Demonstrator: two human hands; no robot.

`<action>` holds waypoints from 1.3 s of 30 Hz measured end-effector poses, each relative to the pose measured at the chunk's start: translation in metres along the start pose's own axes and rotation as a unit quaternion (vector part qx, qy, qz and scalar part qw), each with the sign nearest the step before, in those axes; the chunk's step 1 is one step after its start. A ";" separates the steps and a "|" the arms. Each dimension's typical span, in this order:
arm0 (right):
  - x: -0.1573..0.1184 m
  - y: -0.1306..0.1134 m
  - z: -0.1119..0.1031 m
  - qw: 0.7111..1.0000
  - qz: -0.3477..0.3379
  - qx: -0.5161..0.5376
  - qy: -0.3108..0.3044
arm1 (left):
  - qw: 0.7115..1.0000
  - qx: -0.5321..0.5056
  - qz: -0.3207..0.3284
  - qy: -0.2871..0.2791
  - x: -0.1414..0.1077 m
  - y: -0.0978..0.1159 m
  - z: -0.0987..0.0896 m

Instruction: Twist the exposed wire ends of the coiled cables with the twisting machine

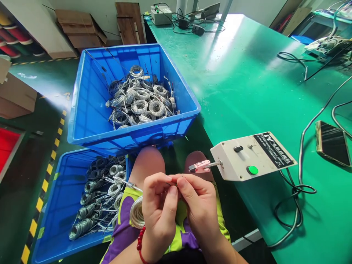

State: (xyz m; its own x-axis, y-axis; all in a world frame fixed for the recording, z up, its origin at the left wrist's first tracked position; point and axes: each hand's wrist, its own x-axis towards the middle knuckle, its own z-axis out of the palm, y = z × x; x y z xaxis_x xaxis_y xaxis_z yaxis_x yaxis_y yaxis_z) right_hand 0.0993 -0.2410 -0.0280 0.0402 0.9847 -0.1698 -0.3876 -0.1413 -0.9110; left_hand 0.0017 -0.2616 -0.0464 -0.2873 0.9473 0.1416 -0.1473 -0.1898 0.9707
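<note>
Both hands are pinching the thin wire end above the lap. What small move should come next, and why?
Probably lift the wire end up and right to the pink clip on the white box. The left hand and right hand hold it just below the clip, and the coil hangs free.

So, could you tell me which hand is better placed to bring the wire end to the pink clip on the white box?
The right hand, probably: it pinches the wire end nearest the pink clip, while the left hand steadies the coil.
</note>
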 end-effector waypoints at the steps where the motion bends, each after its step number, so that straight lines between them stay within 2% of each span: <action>1: 0.001 -0.002 0.001 1.000 0.002 0.002 -0.005 | 1.000 -0.006 -0.001 0.000 0.000 0.001 0.001; 4: 0.001 -0.008 0.002 1.000 0.005 0.004 -0.018 | 1.000 -0.009 0.002 -0.006 -0.001 0.006 0.000; 6: 0.002 -0.012 0.000 1.000 0.005 -0.009 -0.029 | 0.999 0.026 -0.007 -0.026 -0.001 0.011 -0.006; 8: 0.003 -0.016 -0.001 0.999 -0.005 -0.038 -0.033 | 0.994 0.092 -0.016 -0.065 -0.001 0.015 -0.021; 11: 0.005 -0.017 -0.002 0.996 -0.022 -0.077 -0.029 | 0.969 0.205 -0.009 -0.139 0.000 0.016 -0.054; 13: 0.006 -0.016 -0.001 0.996 -0.023 -0.087 -0.026 | 0.936 0.301 0.010 -0.183 -0.001 0.012 -0.079; 16: 0.006 -0.014 0.003 0.995 -0.016 -0.093 -0.036 | 0.847 0.465 0.050 -0.254 -0.010 0.002 -0.108; 18: 0.005 -0.014 0.007 0.994 -0.013 -0.101 -0.047 | 0.789 0.539 0.091 -0.280 -0.017 -0.005 -0.119; 20: 0.005 -0.013 0.012 0.992 -0.014 -0.115 -0.052 | 0.758 0.577 0.128 -0.276 -0.024 -0.010 -0.125; 22: 0.004 -0.012 0.015 0.990 -0.015 -0.128 -0.054 | 0.755 0.588 0.141 -0.254 -0.029 -0.014 -0.129; 24: 0.004 -0.009 0.016 0.990 -0.011 -0.131 -0.058 | 0.770 0.580 0.132 -0.231 -0.032 -0.015 -0.133; 27: 0.005 0.004 0.014 0.992 -0.007 -0.114 -0.050 | 0.811 0.536 0.099 -0.213 -0.034 -0.011 -0.144; 30: 0.010 0.031 0.013 0.995 -0.018 -0.083 -0.057 | 0.863 0.468 0.035 -0.186 -0.035 -0.006 -0.170; 32: 0.014 0.057 0.014 0.990 -0.018 -0.103 -0.091 | 0.897 0.425 -0.032 -0.115 -0.034 -0.006 -0.197; 34: 0.016 0.083 0.014 0.978 -0.050 -0.170 -0.111 | 0.915 0.388 -0.114 0.003 -0.031 -0.009 -0.232; 36: 0.016 0.105 0.012 0.963 -0.117 -0.220 -0.099 | 0.905 0.359 -0.189 0.129 -0.026 -0.018 -0.272; 39: 0.017 0.123 0.003 0.950 -0.192 -0.230 -0.082 | 0.865 0.347 -0.261 0.250 -0.020 -0.043 -0.332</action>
State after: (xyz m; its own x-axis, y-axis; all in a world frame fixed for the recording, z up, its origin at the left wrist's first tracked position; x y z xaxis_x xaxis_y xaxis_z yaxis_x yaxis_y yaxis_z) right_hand 0.0493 -0.2415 -0.1417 -0.0614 0.9702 0.2345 0.0727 0.2386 -0.9684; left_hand -0.3010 -0.3577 -0.1553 -0.7531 0.5936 -0.2838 0.1739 0.5955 0.7843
